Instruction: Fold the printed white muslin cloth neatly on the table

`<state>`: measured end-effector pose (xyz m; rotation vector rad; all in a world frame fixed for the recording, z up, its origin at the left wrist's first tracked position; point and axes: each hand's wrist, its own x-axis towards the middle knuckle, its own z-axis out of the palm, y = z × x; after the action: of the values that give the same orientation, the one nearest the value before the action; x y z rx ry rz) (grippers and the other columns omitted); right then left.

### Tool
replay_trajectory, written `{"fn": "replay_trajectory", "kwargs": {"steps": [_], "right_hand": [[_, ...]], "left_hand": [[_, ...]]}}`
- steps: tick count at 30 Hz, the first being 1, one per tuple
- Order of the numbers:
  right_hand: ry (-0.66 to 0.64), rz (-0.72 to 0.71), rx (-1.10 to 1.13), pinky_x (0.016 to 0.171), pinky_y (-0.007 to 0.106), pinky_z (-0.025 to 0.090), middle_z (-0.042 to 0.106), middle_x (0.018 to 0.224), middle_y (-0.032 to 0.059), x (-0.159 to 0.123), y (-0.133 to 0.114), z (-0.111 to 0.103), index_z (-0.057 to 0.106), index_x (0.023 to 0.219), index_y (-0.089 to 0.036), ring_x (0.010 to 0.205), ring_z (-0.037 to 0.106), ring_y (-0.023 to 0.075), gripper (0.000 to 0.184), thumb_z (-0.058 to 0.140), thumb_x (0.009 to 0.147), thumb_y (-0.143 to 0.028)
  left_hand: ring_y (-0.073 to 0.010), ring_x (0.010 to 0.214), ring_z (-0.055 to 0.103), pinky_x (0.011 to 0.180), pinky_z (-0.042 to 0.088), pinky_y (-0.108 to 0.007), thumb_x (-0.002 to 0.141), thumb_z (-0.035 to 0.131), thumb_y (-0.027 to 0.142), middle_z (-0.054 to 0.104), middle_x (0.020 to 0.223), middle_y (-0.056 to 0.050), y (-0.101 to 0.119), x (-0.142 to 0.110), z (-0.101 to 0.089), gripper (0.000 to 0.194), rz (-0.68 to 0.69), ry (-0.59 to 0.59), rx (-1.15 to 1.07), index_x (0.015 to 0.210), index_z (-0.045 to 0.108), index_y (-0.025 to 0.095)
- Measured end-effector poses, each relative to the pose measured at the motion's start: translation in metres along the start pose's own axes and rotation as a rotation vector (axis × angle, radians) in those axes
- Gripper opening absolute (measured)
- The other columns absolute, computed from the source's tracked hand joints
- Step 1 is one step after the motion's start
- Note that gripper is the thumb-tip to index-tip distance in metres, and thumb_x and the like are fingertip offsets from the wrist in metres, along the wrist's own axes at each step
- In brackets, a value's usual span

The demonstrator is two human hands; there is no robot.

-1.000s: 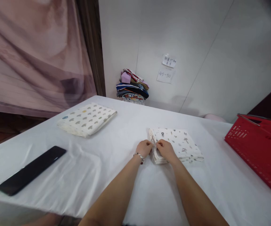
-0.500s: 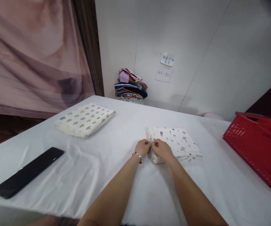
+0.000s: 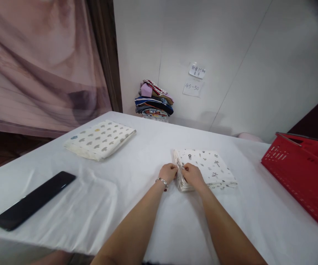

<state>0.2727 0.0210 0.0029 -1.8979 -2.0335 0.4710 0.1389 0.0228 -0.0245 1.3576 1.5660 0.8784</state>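
A folded white cloth (image 3: 207, 165) with small grey palm-like prints lies right of centre on the white-covered table. At its left edge, my left hand (image 3: 168, 172), with a bracelet at the wrist, pinches the layered folds. My right hand (image 3: 192, 174) is closed on the same edge just to the right, its thumb and fingers pinched together on the cloth. The fingertips of both hands are close to each other. Over on the left lies a second folded cloth (image 3: 103, 139), cream with grey cloud-like or leaf-like shapes, apart from both hands.
A long black flat object (image 3: 34, 200) lies at the front left of the table (image 3: 136, 162). At the right edge stands a red plastic basket (image 3: 299, 176). Behind the table are a stack of folded fabrics (image 3: 154, 99), a wall with paper signs (image 3: 193, 88), and a pink curtain (image 3: 37, 62).
My right hand has shifted very slightly to the right along the cloth's left edge. My left hand and the cloth stay almost where they were.
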Motion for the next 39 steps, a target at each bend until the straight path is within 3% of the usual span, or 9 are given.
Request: {"fn": "replay_trajectory", "kwargs": {"steps": [12, 22, 27, 30, 34, 39], "right_hand": [[-0.036, 0.024, -0.147, 0.052, 0.024, 0.023, 0.064, 0.08, 0.0046, -0.001, -0.01, -0.002, 0.058, 0.081, -0.021, 0.071, 0.054, 0.0178, 0.025, 0.049, 0.077, -0.043], [-0.038, 0.008, -0.083, 0.053, 0.024, 0.025, 0.063, 0.078, 0.0047, 0.0, -0.007, -0.003, 0.058, 0.08, -0.02, 0.07, 0.053, 0.0173, 0.021, 0.052, 0.073, -0.039], [-0.036, -0.012, 0.133, 0.054, 0.021, 0.029, 0.061, 0.065, -0.0008, 0.0, 0.003, -0.005, 0.058, 0.072, -0.02, 0.061, 0.052, 0.0127, 0.011, 0.049, 0.071, -0.026], [-0.017, 0.015, 0.215, 0.053, 0.02, 0.031, 0.059, 0.062, -0.0018, 0.0, 0.006, -0.006, 0.058, 0.069, -0.019, 0.059, 0.052, 0.0119, 0.011, 0.049, 0.069, -0.026], [0.017, 0.028, 0.23, 0.053, 0.02, 0.031, 0.058, 0.06, -0.0026, -0.001, 0.007, -0.004, 0.057, 0.068, -0.019, 0.059, 0.052, 0.012, 0.01, 0.049, 0.069, -0.026], [0.07, 0.02, 0.16, 0.054, 0.02, 0.031, 0.059, 0.063, -0.0023, -0.003, 0.004, -0.001, 0.057, 0.073, -0.02, 0.061, 0.052, 0.013, 0.012, 0.047, 0.073, -0.026]], "left_hand": [[-0.0083, 0.048, 0.054, 0.05, 0.043, -0.02, 0.075, 0.051, 0.021, 0.062, 0.061, 0.0, -0.012, 0.012, 0.009, 0.014, -0.038, -0.016, -0.141, 0.074, 0.063, 0.015], [-0.0085, 0.046, 0.052, 0.048, 0.042, -0.02, 0.073, 0.051, 0.024, 0.059, 0.055, 0.002, -0.008, 0.011, 0.005, 0.017, -0.056, -0.069, -0.187, 0.076, 0.066, 0.016], [-0.0097, 0.054, 0.056, 0.055, 0.043, -0.02, 0.071, 0.051, 0.02, 0.064, 0.061, 0.0, -0.001, 0.004, -0.002, 0.017, -0.05, 0.02, -0.027, 0.079, 0.066, 0.016], [-0.0122, 0.066, 0.06, 0.061, 0.042, -0.021, 0.073, 0.051, 0.026, 0.067, 0.071, -0.003, 0.005, -0.001, -0.002, 0.017, -0.006, 0.061, 0.141, 0.076, 0.066, 0.017], [-0.0178, 0.081, 0.061, 0.067, 0.042, -0.025, 0.075, 0.05, 0.038, 0.068, 0.087, -0.006, 0.01, -0.007, 0.004, 0.024, 0.021, 0.068, 0.334, 0.08, 0.066, 0.02], [-0.0216, 0.086, 0.06, 0.069, 0.042, -0.028, 0.076, 0.047, 0.042, 0.067, 0.091, -0.009, 0.013, -0.01, 0.009, 0.029, 0.018, 0.067, 0.438, 0.084, 0.063, 0.019]]}}
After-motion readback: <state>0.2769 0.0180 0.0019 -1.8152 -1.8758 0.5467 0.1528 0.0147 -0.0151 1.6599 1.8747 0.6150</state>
